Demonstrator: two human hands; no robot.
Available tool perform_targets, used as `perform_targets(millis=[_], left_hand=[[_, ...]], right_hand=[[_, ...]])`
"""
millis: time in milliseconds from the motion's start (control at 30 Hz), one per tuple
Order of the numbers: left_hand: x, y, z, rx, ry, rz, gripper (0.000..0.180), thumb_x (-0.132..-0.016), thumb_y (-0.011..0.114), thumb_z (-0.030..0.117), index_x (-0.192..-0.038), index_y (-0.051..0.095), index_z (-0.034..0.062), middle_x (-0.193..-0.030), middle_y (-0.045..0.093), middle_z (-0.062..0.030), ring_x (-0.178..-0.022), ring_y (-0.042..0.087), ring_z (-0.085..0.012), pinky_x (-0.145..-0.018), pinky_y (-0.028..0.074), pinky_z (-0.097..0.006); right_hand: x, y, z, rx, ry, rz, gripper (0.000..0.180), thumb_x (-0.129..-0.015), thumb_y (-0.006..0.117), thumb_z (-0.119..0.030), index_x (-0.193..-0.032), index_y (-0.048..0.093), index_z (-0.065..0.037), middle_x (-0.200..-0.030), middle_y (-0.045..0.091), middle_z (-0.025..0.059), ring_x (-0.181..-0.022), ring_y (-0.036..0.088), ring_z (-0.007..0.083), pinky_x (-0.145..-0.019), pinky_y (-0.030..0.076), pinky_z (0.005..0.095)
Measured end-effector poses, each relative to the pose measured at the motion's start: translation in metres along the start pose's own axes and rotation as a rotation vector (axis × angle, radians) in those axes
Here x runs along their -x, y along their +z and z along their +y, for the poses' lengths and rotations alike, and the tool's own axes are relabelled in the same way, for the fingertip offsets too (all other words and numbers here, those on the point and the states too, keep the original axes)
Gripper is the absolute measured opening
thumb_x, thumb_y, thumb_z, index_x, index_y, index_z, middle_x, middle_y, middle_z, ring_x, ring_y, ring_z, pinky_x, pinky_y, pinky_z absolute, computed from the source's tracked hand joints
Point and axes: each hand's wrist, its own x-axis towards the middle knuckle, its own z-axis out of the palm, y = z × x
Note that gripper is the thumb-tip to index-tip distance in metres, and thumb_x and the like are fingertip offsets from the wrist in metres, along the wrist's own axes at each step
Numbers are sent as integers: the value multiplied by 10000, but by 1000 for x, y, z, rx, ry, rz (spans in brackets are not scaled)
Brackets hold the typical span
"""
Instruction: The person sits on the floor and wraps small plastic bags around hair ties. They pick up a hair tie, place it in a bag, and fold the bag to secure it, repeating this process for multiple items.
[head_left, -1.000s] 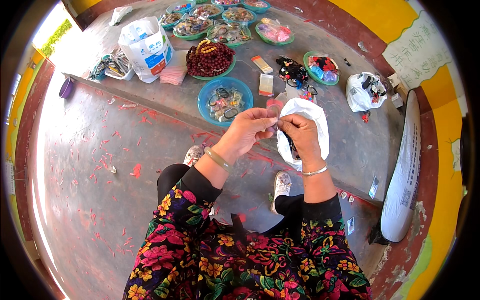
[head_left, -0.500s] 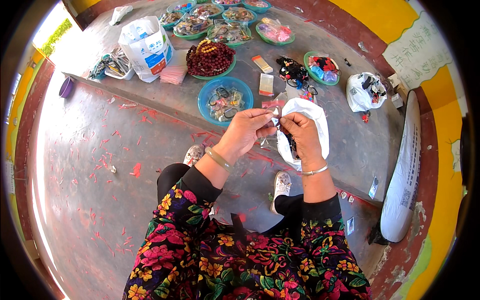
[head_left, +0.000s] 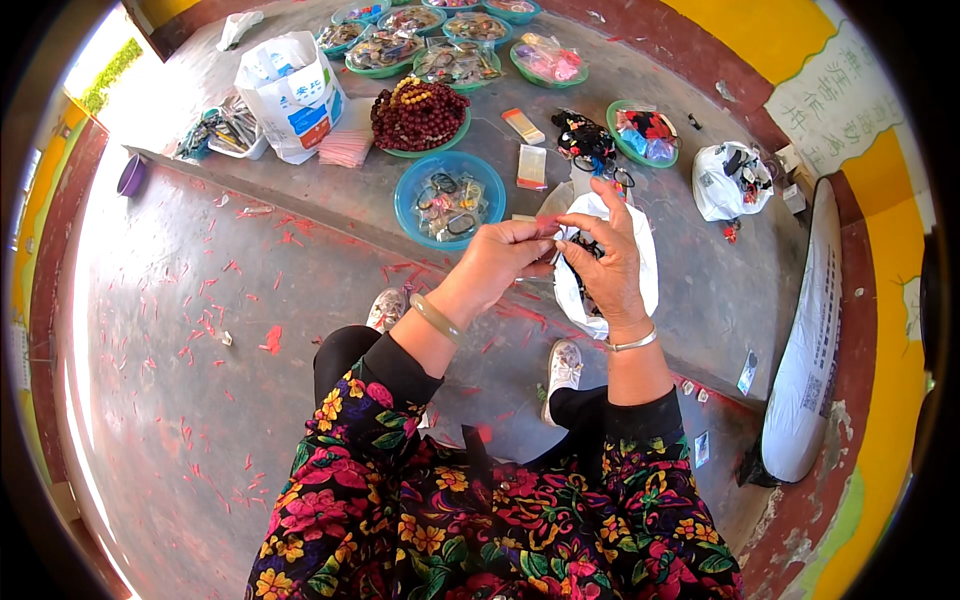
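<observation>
My left hand (head_left: pixel 497 262) is closed, thumb and fingers pinching a small clear plastic bag with a reddish top edge (head_left: pixel 548 225). Thumb and a finger of my right hand (head_left: pixel 608 265) meet at the same bag's edge, while another finger sticks up. What is inside the small bag is hidden by the fingers. Just behind and below my right hand stands an open white plastic bag (head_left: pixel 645 262) holding dark small items. Left of the hands is a blue basin (head_left: pixel 405 200) with several clear packets of hair ties or similar small pieces.
Dark red bead strings (head_left: pixel 425 118) fill a green basin; more basins of packets stand behind. A white shopping bag (head_left: pixel 290 105) and pink packets (head_left: pixel 347 147) stand left. Another filled white bag (head_left: pixel 715 185) and a long white sack (head_left: pixel 808 350) lie right. Red scraps litter the floor.
The dark loop seen between my fingertips earlier no longer shows. My right hand has turned and raised a finger, and the small bag's reddish edge is now bunched at my left fingertips.
</observation>
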Motion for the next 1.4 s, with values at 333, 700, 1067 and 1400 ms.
perform_targets(millis=[333,700,1067,1400], left_hand=[[0,-1,-3,-98,-2,-17,335,-902,514,50,-1231,506,-12,-1064,592,-63,-892,603,-120,-795,526,-258],[1,4,-2,-254,-45,-23,290,-900,512,65,-1182,570,28,-983,615,-21,-842,597,-78,-746,512,-221],[-4,2,-14,-307,-32,46,262,-897,504,51,-1138,585,-6,-968,618,-66,-837,612,-121,-723,544,-256],[-1,2,-10,-133,95,25,247,-913,484,46,-1126,582,-31,-1028,610,-83,-896,606,-139,-802,528,-264]], right_hand=[[-1,-4,-1,46,52,-91,230,-663,737,-101,-885,674,-98,-1333,420,174,-1309,303,353,-1042,282,442],[2,-7,9,52,85,-290,193,-733,682,-232,-813,673,-56,-1278,490,150,-1300,308,354,-1046,264,444],[6,2,22,-9,162,-364,421,-801,631,-425,-888,687,-17,-1213,534,155,-1246,378,333,-1014,305,407],[4,9,3,-155,173,-98,269,-740,731,-235,-808,661,16,-1159,559,140,-1006,563,251,-816,456,320]])
